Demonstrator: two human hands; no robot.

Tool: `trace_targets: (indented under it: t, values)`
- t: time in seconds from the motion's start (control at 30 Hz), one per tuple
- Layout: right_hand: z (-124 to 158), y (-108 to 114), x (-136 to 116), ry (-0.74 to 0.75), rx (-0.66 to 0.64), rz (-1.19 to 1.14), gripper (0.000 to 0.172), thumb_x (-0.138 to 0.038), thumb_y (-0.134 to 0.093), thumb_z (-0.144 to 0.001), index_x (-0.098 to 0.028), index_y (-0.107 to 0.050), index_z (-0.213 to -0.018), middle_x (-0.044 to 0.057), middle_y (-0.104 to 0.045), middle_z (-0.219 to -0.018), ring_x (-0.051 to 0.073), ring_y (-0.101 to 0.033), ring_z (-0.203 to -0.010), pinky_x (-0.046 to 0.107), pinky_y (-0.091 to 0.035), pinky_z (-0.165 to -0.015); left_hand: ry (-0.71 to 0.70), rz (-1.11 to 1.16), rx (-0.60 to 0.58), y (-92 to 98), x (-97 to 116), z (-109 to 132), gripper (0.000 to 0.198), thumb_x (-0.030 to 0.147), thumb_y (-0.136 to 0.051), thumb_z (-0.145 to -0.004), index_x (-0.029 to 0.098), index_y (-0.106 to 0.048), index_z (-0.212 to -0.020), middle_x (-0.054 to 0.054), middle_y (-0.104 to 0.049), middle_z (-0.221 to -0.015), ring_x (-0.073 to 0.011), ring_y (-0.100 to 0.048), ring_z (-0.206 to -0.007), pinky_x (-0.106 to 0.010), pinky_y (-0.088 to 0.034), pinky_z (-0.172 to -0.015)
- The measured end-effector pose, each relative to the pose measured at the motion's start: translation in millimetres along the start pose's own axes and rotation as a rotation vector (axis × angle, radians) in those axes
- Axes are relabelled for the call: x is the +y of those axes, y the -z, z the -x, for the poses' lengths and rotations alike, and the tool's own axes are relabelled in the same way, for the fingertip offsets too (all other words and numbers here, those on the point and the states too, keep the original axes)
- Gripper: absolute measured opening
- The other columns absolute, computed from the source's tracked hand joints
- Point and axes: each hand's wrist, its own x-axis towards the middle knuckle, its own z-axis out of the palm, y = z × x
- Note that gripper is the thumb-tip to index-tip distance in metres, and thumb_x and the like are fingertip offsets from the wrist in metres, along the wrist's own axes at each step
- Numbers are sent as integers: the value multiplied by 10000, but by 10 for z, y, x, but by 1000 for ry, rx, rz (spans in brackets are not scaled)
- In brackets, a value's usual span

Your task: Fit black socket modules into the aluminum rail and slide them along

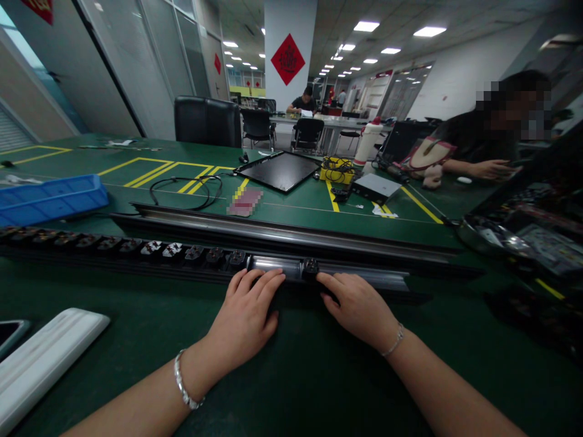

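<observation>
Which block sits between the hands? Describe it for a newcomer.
On the green workbench, find the long black rail across the front. Its row of small connector blocks ends at a bare silver stretch between the left hand and right hand. The target is the lone black block on that silver stretch, separated from the row, beside the right hand.

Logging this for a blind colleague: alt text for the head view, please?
The left hand and right hand rest on a long black-and-silver metal rail carrying small black connector blocks, on a green workbench. A co-worker sits at the right.
</observation>
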Motion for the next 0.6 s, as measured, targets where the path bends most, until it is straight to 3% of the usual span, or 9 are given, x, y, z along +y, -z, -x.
trace_targets:
  t: [0.6]
  values:
    - [-14,8,-10,-4,-3,-5,301,-176,-510,-810,-192,-549,-1108,35,-608,-796,190,-558,-755,327,-418,-711,-12,-6,20,-3,-9,0,558,178,-527,-750,229,-408,-1293,-28,-500,-1328,-251,-410,-1184,-489,-234,-1055]
